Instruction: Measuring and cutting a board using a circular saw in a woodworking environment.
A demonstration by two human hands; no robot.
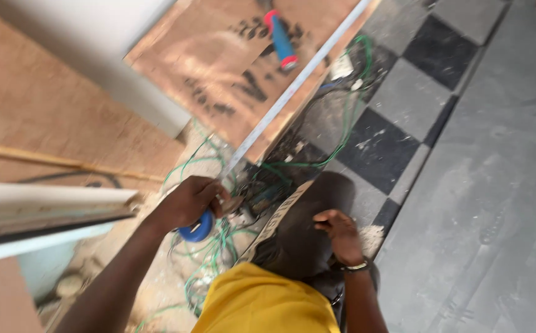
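A blue tape measure case (197,227) is gripped in the left hand (189,201), low and left of the frame's centre, the fingers being curled closed around it. From the case the metal tape blade (292,86) is drawn out in a straight line toward the upper middle of the frame, where it is laid across a reddish plywood sheet (218,49) close to that sheet's right edge. A blue-handled tool with red ends (280,40) is seen lying on the plywood near the top of the frame, just left of the blade. The right hand (340,233) is rested, with fingers loosely bent and nothing held, on a dark trousered knee (305,228) at lower centre; a bracelet (355,266) is worn at its wrist. Green wire (218,246) is tangled over the dusty floor around and below the left hand. A checkered tile floor (403,123) of grey and black squares is spread across the right of the frame. A yellow shirt (261,305) is visible at the bottom edge.
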